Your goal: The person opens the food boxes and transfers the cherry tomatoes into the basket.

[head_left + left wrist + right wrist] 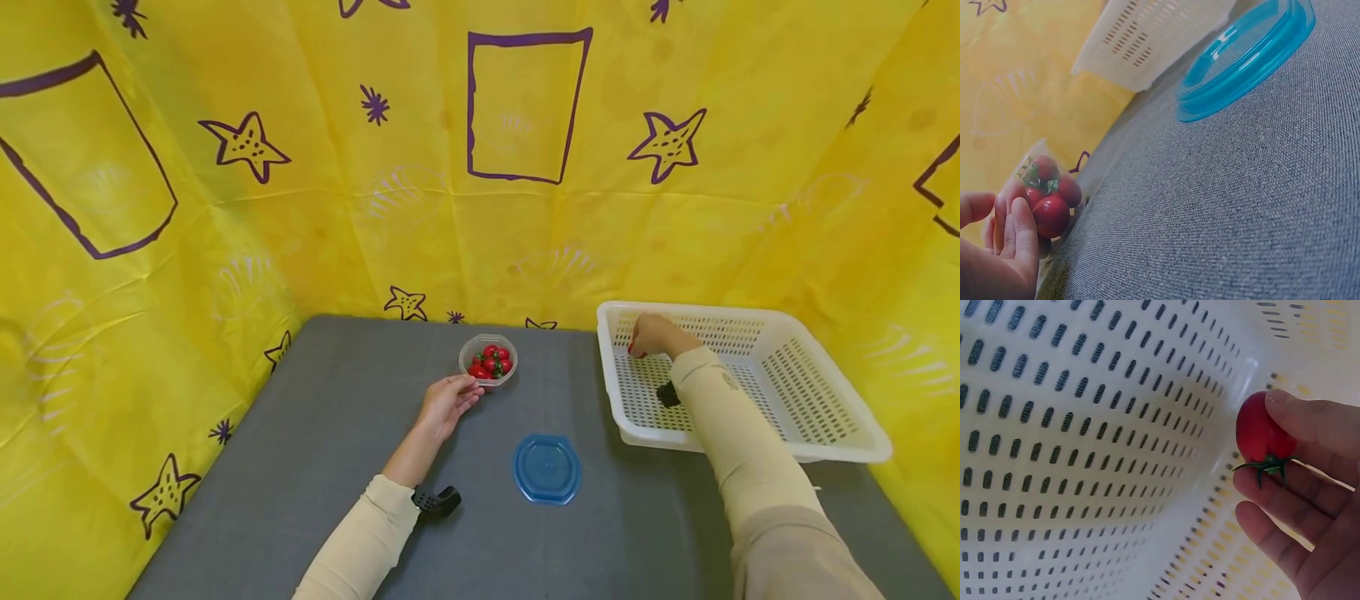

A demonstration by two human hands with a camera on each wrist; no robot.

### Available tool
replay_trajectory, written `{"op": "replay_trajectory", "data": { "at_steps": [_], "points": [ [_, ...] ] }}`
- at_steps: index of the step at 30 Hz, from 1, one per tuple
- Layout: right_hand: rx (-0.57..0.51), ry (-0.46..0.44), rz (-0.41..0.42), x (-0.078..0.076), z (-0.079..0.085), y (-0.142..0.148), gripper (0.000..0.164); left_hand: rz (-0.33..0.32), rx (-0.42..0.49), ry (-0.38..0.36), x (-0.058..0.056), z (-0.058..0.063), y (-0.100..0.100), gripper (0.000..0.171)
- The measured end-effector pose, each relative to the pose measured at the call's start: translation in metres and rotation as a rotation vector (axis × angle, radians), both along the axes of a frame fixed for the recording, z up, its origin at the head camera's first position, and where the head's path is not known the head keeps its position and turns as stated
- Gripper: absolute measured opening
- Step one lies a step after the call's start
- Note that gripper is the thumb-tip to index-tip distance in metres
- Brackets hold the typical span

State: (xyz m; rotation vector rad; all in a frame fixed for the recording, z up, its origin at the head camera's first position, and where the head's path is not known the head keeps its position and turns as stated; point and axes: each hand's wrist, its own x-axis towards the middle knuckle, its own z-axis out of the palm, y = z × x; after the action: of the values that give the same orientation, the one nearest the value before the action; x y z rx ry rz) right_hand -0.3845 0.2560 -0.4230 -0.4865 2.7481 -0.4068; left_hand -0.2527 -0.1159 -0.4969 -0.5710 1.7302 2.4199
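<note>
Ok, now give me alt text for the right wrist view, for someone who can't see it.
A red tomato, its green leafy top pointing down in the picture, is held in the grip of a right hand. Behind it is a white plastic basket with rows of narrow slots.

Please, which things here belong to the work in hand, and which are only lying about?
In use:
cherry tomato in the right hand
white perforated basket
clear container of cherry tomatoes at the left hand

Lying about:
blue lid, untouched, perhaps the container's
yellow cloth, only backdrop
</note>
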Motion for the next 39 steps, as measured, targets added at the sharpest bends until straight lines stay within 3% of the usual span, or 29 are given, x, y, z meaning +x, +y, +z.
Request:
{"op": "replay_trajectory", "data": {
  "at_steps": [9, 22, 29, 39],
  "points": [
    [-0.001, -0.033, 0.020, -0.003, -0.005, -0.006, 0.012, 0.019, 0.033, 0.043, -0.002, 0.001, -0.002, 0.011],
    [-0.023, -0.079, -0.004, 0.001, -0.016, -0.003, 0.015, 0.015, 0.038, 0.018, -0.001, -0.001, 0.000, 0.014],
    [0.040, -0.011, 0.027, 0.002, -0.005, 0.005, 0.024, 0.008, 0.039, 0.026, -0.002, 0.000, 0.002, 0.014],
    [0.000, -0.023, 0.003, 0.008, 0.022, 0.008, 0.026, 0.006, 0.060, 0.041, -0.003, -0.001, 0.004, 0.011]
  ]
}}
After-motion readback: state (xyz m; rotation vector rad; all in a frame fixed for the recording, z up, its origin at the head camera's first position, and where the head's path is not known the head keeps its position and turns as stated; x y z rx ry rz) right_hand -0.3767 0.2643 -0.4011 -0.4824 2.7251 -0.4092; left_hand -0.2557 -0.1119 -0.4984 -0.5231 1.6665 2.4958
